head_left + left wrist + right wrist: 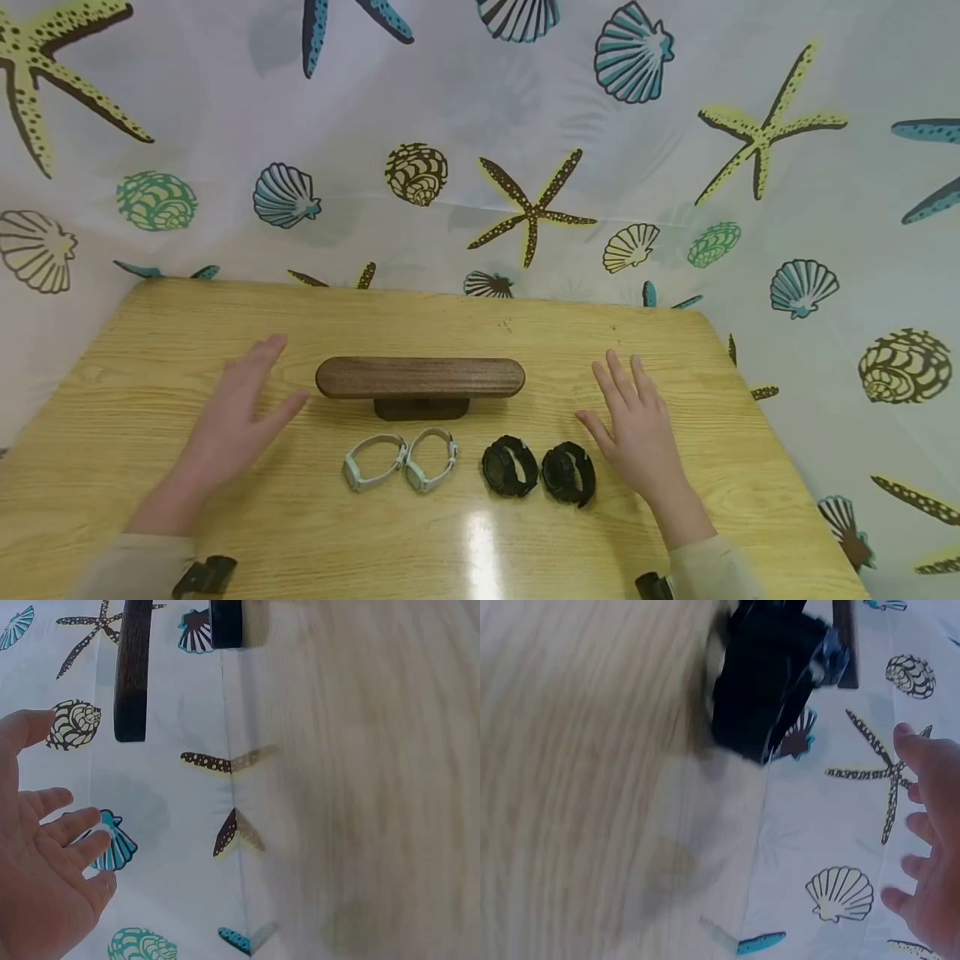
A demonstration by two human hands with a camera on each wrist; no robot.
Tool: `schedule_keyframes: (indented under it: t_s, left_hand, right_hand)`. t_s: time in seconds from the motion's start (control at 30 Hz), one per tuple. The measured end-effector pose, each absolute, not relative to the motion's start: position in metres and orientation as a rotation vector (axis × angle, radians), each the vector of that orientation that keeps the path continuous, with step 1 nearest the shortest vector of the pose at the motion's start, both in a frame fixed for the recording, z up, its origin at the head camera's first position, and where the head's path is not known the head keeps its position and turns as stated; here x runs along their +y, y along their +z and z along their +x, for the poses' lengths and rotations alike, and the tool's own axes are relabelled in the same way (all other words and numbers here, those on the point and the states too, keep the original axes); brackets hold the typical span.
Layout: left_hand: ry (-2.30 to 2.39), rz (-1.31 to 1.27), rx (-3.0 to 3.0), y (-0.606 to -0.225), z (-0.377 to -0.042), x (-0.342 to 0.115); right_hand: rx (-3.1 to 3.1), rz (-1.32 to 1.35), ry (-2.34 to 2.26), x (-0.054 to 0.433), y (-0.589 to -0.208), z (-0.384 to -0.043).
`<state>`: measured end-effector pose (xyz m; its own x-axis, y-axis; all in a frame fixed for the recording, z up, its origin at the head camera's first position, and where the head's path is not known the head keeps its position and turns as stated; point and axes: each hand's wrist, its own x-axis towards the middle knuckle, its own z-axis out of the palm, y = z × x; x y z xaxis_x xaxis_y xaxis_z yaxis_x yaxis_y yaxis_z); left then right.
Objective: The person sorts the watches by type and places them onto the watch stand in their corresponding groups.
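Beige sleeve (pixel 138 562) leads to the left hand (pixel 228 429), its fingers released, spread, holding nothing. Just right of its thumb, apart from it, is the stand (pixel 420 377), long axis running left to right. On its near side, two white watches (pixel 353 475) sit side by side, closer to the left hand than the right. Next come two black watches (pixel 497 467), the rightmost just left of the right hand (pixel 637 433), whose fingers are likewise spread and grasp nothing. Desk (pixel 738 492) leaves room behind the stand and out to the right edge.
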<state>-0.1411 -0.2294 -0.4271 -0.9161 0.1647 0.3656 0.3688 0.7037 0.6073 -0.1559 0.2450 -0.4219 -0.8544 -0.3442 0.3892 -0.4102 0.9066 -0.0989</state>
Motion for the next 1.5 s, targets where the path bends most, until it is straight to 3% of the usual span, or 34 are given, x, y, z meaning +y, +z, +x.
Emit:
schedule_keyframes:
  t_s: [0.57,0.87,1.5]
  left_hand:
    - [-1.626,-0.198,-2.388,-0.447,-0.149,-0.196]
    - [-1.816,-0.055,-2.283,-0.452,-0.153,-0.186]
    - [-2.015,0.078,-2.135,-0.473,-0.152,-0.175]
  right_hand:
    - [-2.802,0.787,0.918,0.193,-0.415,-0.136]
    - [-2.911,1.009,0.941,0.181,-0.414,-0.137]
    - [-2.96,1.168,0.831,0.179,-0.424,-0.133]
